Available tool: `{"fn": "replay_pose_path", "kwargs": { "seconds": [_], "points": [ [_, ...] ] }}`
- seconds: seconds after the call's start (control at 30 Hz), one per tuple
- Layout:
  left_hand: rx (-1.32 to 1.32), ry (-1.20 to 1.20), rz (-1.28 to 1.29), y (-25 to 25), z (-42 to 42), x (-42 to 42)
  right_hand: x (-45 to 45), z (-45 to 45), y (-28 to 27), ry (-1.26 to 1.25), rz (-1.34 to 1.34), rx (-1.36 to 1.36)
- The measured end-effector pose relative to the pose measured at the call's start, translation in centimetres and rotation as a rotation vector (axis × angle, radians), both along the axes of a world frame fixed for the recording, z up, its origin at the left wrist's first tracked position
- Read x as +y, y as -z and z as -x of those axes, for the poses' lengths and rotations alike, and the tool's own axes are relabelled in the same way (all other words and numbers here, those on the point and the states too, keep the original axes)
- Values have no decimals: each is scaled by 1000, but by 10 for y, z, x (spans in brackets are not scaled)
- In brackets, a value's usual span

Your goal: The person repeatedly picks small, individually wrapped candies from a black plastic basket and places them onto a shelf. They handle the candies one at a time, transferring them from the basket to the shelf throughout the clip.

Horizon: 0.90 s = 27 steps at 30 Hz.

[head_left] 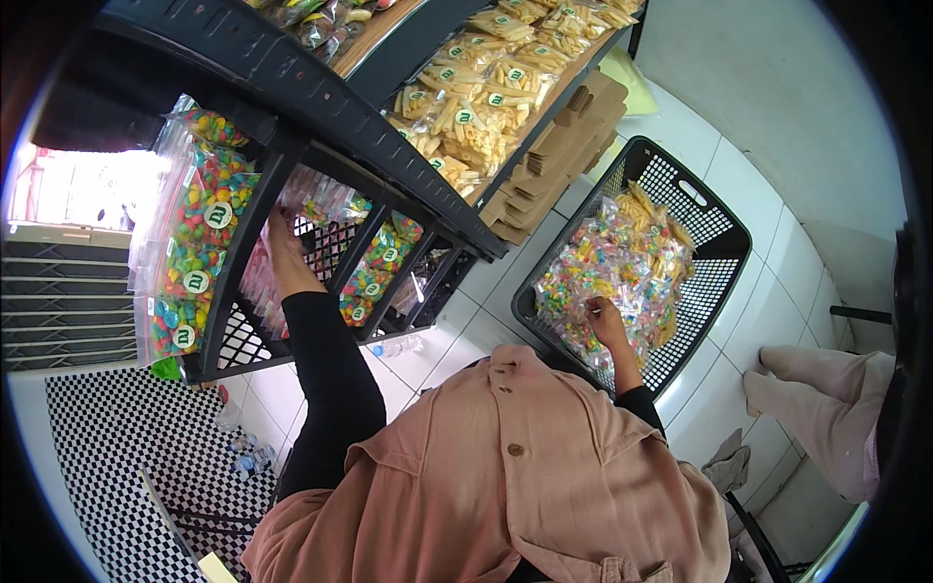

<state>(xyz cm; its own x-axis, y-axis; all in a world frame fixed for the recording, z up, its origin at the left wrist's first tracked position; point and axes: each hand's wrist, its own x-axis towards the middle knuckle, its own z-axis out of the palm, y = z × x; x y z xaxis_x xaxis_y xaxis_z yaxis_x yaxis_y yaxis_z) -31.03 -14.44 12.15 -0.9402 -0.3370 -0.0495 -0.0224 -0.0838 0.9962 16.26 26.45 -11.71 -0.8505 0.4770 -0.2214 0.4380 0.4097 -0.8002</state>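
My left hand [283,232] reaches between the bars of a black rack [240,277], beside pink-tinted plastic packets [262,291]; its fingers are partly hidden, so a grip cannot be told. My right hand [606,321] is over the near side of a black perforated plastic basket [736,240], its fingers curled at a small clear packet among many packets of multicoloured candy [576,270]. Whether the fingers are closed on it is unclear. Bags of yellow tube-shaped snacks [641,208] lie at the basket's far side. Larger bags of colourful candy [193,277] stand on the rack's left tier.
A shelf of bagged yellow snack sticks [481,95] is ahead, with flattened cardboard boxes [547,160] beneath. Plastic bottles [254,462] lie on the floor at left. A seated person's legs [816,408] are at right, near a grey cloth [727,463].
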Motion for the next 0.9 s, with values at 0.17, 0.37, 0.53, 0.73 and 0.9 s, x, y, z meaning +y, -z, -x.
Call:
{"fn": "replay_pose_path", "kwargs": {
  "seconds": [0.17, 0.37, 0.53, 0.73, 0.9],
  "points": [
    [-51, -27, -25, 3, 2, 8, -1, -3, 5, 24, 20, -32],
    [-144, -94, -71, -5, -4, 19, 2, -7, 6, 15, -21, -32],
    [-227, -148, -96, -10, -13, 31, 6, -16, 15, 29, -61, -33],
    [-186, -45, -111, 1, 13, -4, 7, -19, 24, 66, -19, -73],
    [-274, 75, -155, 5, 13, -9, 12, -28, 33, 86, -57, -160]
  ]
}}
